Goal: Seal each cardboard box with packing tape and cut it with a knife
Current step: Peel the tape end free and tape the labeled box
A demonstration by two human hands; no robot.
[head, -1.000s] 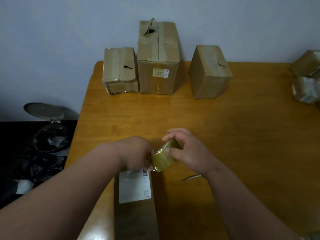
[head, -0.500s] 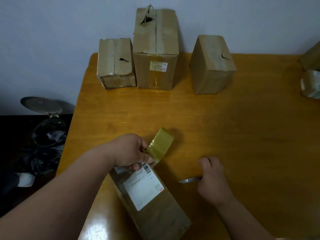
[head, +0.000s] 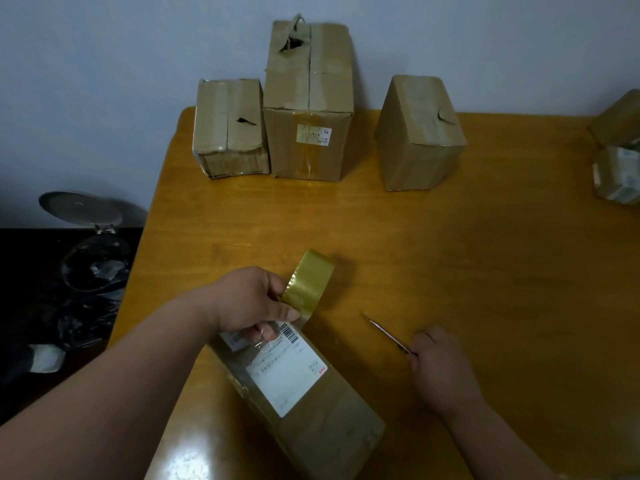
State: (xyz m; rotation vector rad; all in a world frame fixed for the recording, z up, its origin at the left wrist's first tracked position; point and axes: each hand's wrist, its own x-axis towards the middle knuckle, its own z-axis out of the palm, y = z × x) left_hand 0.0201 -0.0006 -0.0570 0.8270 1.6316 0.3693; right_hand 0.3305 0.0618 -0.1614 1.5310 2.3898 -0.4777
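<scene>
A long cardboard box [head: 322,424] with a white shipping label lies slanted on the near part of the wooden table [head: 450,258]. My left hand [head: 249,303] holds a roll of yellowish packing tape [head: 310,282] at the box's far end, thumb on the tape, fingers pressing the box top. A strip of clear tape runs from the roll onto the box. My right hand [head: 440,368] grips the handle of a thin knife [head: 386,332] to the right of the box, blade pointing up and left just over the table.
Three taped cardboard boxes stand along the far edge: a small one [head: 230,129], a tall torn one [head: 310,102] and one at the right [head: 420,133]. More boxes [head: 618,150] sit at the right edge. An open bin with a black bag [head: 93,258] stands left of the table.
My right hand let go of the tape roll, dropped to the table and picked up the knife, whose blade now points up-left. The box swung to a slant. My left hand kept the roll.
</scene>
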